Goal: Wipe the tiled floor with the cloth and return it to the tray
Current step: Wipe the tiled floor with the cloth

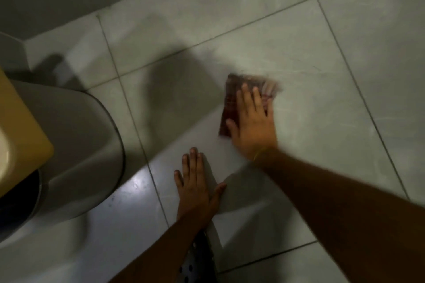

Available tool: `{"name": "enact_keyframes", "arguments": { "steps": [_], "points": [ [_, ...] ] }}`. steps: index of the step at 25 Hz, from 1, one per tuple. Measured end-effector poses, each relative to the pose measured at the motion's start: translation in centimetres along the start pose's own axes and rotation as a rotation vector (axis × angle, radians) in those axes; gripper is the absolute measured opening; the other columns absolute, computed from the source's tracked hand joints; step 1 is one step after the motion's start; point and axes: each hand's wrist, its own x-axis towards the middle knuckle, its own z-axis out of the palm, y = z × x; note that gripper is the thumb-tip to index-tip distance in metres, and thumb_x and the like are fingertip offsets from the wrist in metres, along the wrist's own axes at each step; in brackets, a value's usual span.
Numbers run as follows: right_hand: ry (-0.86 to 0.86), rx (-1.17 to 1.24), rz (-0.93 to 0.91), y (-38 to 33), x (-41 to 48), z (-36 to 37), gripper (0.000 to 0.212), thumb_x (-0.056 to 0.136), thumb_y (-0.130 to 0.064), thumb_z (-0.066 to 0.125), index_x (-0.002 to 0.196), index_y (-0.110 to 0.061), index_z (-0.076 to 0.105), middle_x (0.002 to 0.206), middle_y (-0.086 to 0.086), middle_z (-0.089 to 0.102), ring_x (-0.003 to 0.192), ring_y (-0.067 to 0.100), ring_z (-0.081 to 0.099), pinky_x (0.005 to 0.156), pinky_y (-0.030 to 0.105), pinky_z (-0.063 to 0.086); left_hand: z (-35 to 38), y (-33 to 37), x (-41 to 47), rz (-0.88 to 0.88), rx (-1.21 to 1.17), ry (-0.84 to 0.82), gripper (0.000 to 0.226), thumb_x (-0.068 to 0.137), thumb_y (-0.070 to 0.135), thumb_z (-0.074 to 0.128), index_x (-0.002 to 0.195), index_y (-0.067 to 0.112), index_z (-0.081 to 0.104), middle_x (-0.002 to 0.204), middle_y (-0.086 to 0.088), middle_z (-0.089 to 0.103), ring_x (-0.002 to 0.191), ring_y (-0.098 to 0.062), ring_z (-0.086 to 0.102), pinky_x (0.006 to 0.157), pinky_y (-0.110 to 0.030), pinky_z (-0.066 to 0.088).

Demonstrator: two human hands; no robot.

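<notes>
Grey bin [76,145] left of cloth [232,103]

Dim, greenish cast. Glare patch on floor [138,181] lower left. Soft shadows fall left of centre. Right hand [251,124] and cloth [232,99] motion-blurred; edges soft.

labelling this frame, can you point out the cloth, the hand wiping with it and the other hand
cloth [230,96]: head view, bare upper left part
right hand [253,126]: head view, back of the hand, flat on the cloth
left hand [195,193]: head view, back of the hand, flat on the floor
</notes>
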Motion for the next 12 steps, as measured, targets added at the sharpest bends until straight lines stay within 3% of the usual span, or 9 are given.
{"name": "enact_keyframes", "arguments": {
  "steps": [4,7,10,12],
  "points": [
    [-0.110,0.032,-0.235,-0.9,-15.0,2.7,0.080,0.107,-0.059,0.039,0.174,-0.018,0.019,0.184,0.004,0.014,0.171,0.029,0.013,0.134,0.063,0.014,-0.1,0.0,0.0,0.015,-0.047,0.012,0.101,0.095,0.082,0.031,0.166,0.027,-0.015,0.175,0.007,-0.023,0.161,-0.019,-0.023,0.126,-0.058,-0.005],
    [-0.175,-0.018,-0.206,3.6,-21.1,1.4,0.082,0.106,-0.066,0.034,0.174,-0.023,0.018,0.184,-0.001,0.011,0.169,0.027,0.023,0.136,0.055,0.011,-0.2,0.0,0.0,0.018,-0.050,0.014,0.106,0.092,0.085,0.034,0.166,0.027,-0.016,0.175,0.008,-0.023,0.161,-0.018,-0.023,0.124,-0.055,-0.008],
    [-0.123,-0.074,-0.040,8.9,-13.6,-1.1,0.085,0.103,-0.068,0.036,0.171,-0.018,0.026,0.182,0.008,0.022,0.166,0.034,0.027,0.131,0.058,0.020,0.0,0.1,0.1,-0.002,-0.031,0.005,0.111,0.089,0.088,0.034,0.166,0.028,-0.017,0.174,0.009,-0.026,0.160,-0.017,-0.026,0.124,-0.054,-0.009],
    [-0.040,-0.081,0.137,8.6,-5.0,-2.5,0.089,0.101,-0.066,0.037,0.171,-0.014,0.025,0.181,0.012,0.022,0.167,0.038,0.022,0.133,0.062,0.019,0.1,0.1,0.2,-0.018,-0.033,0.002,0.112,0.087,0.090,0.035,0.165,0.029,-0.018,0.174,0.010,-0.027,0.160,-0.015,-0.027,0.124,-0.053,-0.010]
  ]
}}
